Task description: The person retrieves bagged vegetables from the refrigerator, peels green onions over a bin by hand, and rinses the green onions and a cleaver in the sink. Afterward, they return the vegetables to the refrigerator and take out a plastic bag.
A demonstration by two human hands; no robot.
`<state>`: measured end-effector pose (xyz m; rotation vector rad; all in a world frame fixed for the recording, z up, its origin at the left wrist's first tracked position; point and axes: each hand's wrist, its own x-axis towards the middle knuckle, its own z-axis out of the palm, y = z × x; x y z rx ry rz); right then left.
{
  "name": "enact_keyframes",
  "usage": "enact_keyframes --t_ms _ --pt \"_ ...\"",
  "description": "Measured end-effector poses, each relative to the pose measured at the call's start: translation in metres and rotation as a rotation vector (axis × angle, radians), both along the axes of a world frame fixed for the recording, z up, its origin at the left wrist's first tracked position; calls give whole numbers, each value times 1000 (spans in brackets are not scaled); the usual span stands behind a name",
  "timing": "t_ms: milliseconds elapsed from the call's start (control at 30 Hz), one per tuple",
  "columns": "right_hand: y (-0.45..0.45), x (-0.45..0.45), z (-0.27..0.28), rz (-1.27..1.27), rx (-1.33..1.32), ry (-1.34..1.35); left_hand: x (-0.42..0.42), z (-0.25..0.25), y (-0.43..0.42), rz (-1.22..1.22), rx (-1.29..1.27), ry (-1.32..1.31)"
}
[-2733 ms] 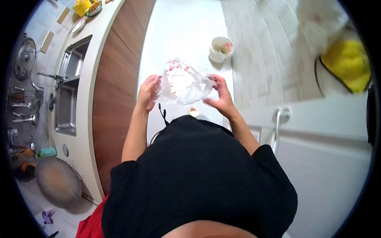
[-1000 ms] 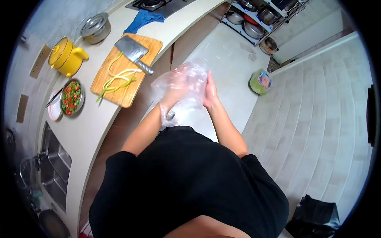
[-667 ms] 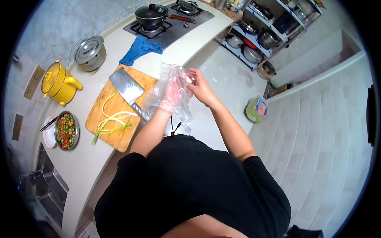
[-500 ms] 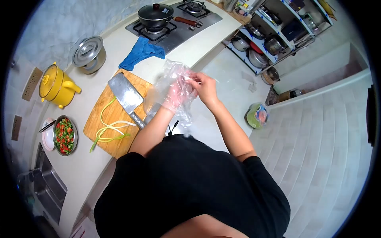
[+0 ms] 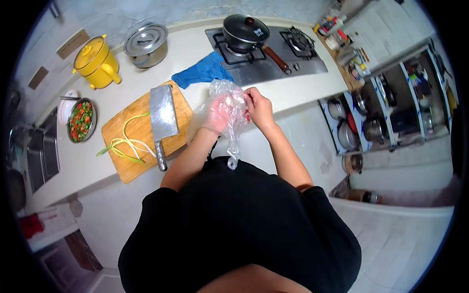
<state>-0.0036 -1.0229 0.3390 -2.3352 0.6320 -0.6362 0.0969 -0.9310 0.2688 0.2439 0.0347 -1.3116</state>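
A clear, crumpled plastic bag (image 5: 232, 142) is held up in front of my body, its twisted lower end hanging over my shirt. My left hand (image 5: 216, 116) shows through the film, fingers curled in the bag and partly blurred by it. With thumb and fingertips, my right hand (image 5: 260, 107) pinches the bag's right edge. Something small and red shows by those fingertips, too unclear to name. To the left, a cleaver (image 5: 163, 110) lies on a wooden cutting board (image 5: 183, 105), beside several thin yellow-green stalks (image 5: 128, 140).
A blue cloth (image 5: 205, 70) lies by the gas stove (image 5: 259, 71), which bears a lidded pan (image 5: 244, 36). A lidded steel pot (image 5: 149, 49), a yellow electric pot (image 5: 95, 66) and a bowl of chopped red and green vegetables (image 5: 81, 120) stand leftward. Shelves (image 5: 386, 112) hold cookware.
The view has turned to the right, bringing more of the stove and shelves in. Both hands remain at the bag, whose lower end now hangs straighter and looks twisted.
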Motion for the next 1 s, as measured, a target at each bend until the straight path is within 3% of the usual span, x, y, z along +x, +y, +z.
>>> enact_keyframes --t_ms 100,133,233,300,333,433,500,600,700,833,1000 --pt "-26 12 -13 146 -286 -144 5 -22 -10 4 -301 -47" --pt "-28 14 -11 215 -184 -127 5 -23 -11 13 -273 -51" --pt "-25 15 2 431 581 32 -6 -18 -5 111 -83 -140" --pt "-26 22 -7 516 396 -133 -10 6 1 265 171 -328" --pt "-27 26 -13 551 305 -225 -11 9 3 328 181 -270" --pt "-30 38 -29 489 655 -242 -8 4 12 400 223 -175" --pt "-25 44 -27 474 542 -273 8 -21 19 310 269 -216" --pt "-23 52 -21 448 289 -256 12 -27 22 337 79 -109" --pt "-19 58 -21 436 150 -317 6 -11 14 545 375 -354" --pt "-6 65 -24 501 -74 -337 18 -16 16 429 218 -306" --pt "-7 68 -33 403 136 -265 14 -1 26 348 146 -360"
